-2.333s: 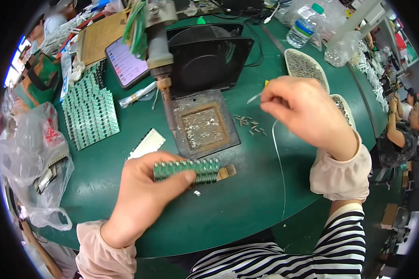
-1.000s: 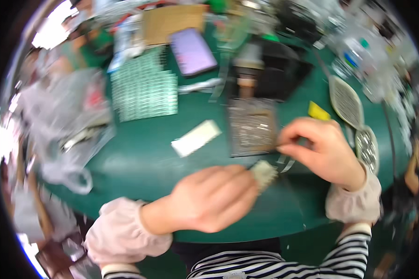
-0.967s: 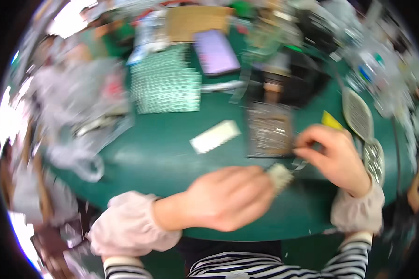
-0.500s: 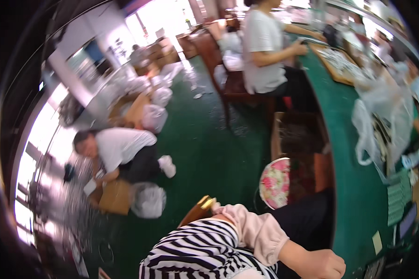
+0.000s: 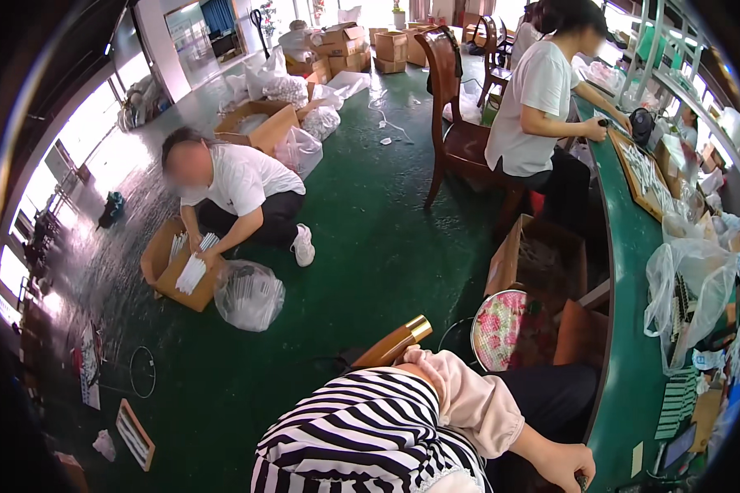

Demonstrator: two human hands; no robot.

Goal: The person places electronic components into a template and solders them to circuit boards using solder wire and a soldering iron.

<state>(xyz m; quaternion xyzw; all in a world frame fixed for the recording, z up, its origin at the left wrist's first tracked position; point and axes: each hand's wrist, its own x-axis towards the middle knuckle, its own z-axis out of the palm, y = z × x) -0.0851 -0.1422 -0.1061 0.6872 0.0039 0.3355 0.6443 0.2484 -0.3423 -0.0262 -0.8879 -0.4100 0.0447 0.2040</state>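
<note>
My left hand [image 5: 561,465] is at the lower right, by the near edge of the green table [image 5: 633,345]. Its fingers are curled closed, and the end of a small black object [image 5: 582,479] sticks out of them; the rest of that object is hidden. The forearm wears a pink sleeve cover [image 5: 477,403] over a black-and-white striped sleeve [image 5: 349,419]. My right hand is outside the picture.
A person crouches at left with hands in a cardboard box [image 5: 191,283] of white sticks, a clear bag [image 5: 251,296] beside it. Another sits at the table by a wooden tray [image 5: 640,177]. A floral round cushion [image 5: 500,329] and an open carton [image 5: 543,255] are under the table.
The view has swung and sharpened, so the room appears shifted rightward. The crouching person's hands are now in the box. My left hand sits slightly lower-left in view, with a black end showing.
</note>
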